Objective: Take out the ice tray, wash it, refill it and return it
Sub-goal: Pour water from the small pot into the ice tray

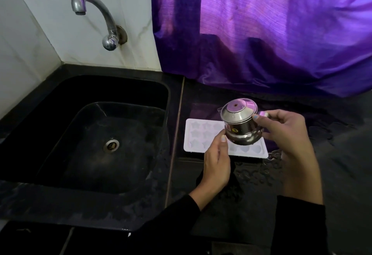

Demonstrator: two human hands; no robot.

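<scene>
A white ice tray [201, 133] with star-shaped cells lies flat on the dark counter [221, 184], just right of the sink. Above its right half I hold a small steel jug [240, 125] with a lid. My right hand [285, 133] grips the jug by its handle side. My left hand [217, 164] steadies the jug's lower left side with its fingertips. The jug and both hands hide part of the tray.
A black sink [90, 133] with a metal drain [111, 145] fills the left. A chrome tap [94, 17] juts from the white tiled wall above it, with no water running. A purple curtain [271, 33] hangs behind the counter. Water drops lie near the tray.
</scene>
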